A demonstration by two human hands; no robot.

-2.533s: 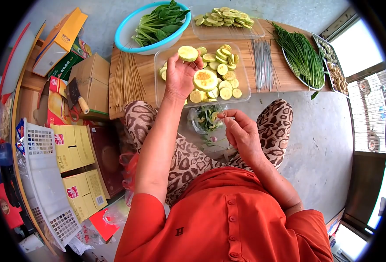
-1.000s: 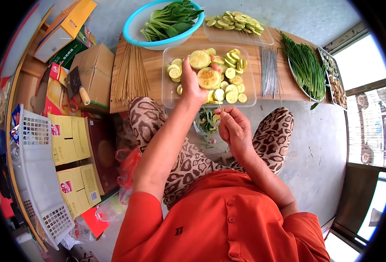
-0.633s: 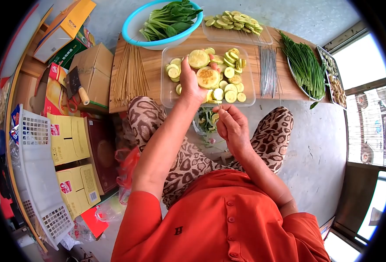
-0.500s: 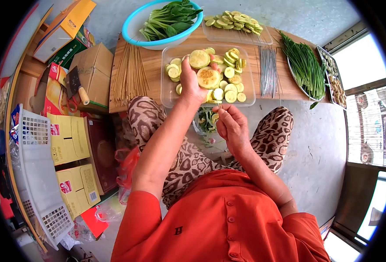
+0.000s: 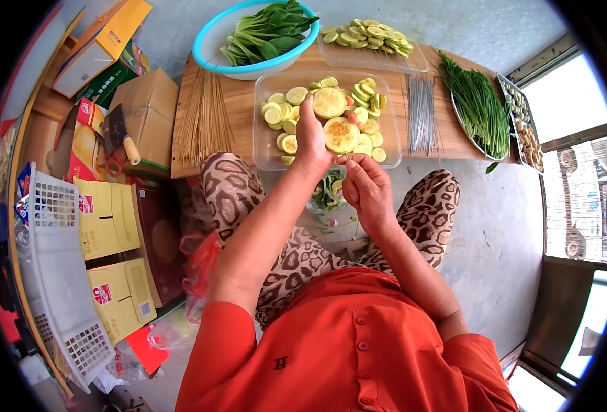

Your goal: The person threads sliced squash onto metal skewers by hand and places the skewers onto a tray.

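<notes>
Two large zucchini slices, the upper slice and the lower slice, are gripped by my left hand over a clear plastic tub. Fingertips show behind their right edges. Just below the lower slice, my right hand is closed in a pinch on a thin skewer. Most of that skewer is hidden, so how far it passes through the slices cannot be seen. Smaller zucchini slices fill much of the tub.
Bamboo skewers lie left of the tub, metal skewers right. Behind stand a blue-rimmed basin of leafy greens and a tray of slices. Chives lie at right. A cleaver rests by boxes at left.
Both hands and the two large slices have shifted a little to the right. The lower slice now faces me at a slightly different angle; more slices show at the tub's left.
</notes>
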